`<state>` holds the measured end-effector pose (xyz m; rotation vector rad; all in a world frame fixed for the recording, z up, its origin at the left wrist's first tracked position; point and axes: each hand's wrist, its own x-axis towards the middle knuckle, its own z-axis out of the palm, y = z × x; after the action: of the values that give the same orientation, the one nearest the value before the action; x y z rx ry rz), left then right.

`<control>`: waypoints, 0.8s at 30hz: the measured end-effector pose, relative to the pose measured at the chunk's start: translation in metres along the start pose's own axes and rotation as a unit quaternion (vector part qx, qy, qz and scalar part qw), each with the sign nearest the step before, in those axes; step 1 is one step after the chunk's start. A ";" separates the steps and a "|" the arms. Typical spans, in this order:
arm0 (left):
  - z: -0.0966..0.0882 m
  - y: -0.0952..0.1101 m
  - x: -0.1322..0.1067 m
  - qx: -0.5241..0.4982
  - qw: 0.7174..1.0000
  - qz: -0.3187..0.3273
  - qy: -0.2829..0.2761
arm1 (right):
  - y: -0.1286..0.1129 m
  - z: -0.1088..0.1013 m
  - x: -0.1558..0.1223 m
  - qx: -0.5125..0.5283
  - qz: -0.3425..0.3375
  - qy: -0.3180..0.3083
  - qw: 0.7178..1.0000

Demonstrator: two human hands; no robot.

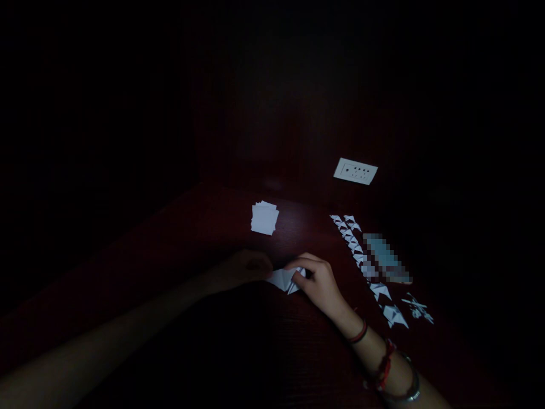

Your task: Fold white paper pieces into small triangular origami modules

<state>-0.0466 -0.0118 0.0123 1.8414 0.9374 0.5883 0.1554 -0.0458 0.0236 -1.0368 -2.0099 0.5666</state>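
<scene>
The scene is very dark. A small folded piece of white paper (286, 279) lies on a dark reddish wooden table (204, 227). My left hand (244, 267) is curled with its fingertips on the paper's left end. My right hand (317, 281) pinches the paper's right end with bent fingers. Red bands and a metal bangle circle the right wrist.
A stack of white paper squares (264, 218) lies beyond the hands. At the right, a row of folded white paper pieces (355, 244) runs diagonally beside a blurred-out flat object (385, 258). A white wall socket plate (355, 171) is behind.
</scene>
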 end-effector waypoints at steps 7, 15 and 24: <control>0.000 0.004 -0.006 0.075 0.997 0.018 0.019 | 0.002 -0.008 0.005 0.038 0.001 -0.150 0.988; 0.013 0.009 -0.009 0.160 0.978 0.107 0.085 | 0.004 0.000 0.004 -0.009 0.005 -0.082 0.997; 0.020 0.017 -0.012 0.234 0.949 0.173 0.119 | -0.007 0.002 0.005 -0.038 -0.023 -0.063 0.997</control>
<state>-0.0329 -0.0360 0.0187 2.4313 0.9747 0.8736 0.1490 -0.0455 0.0292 -1.0187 -2.1754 0.5475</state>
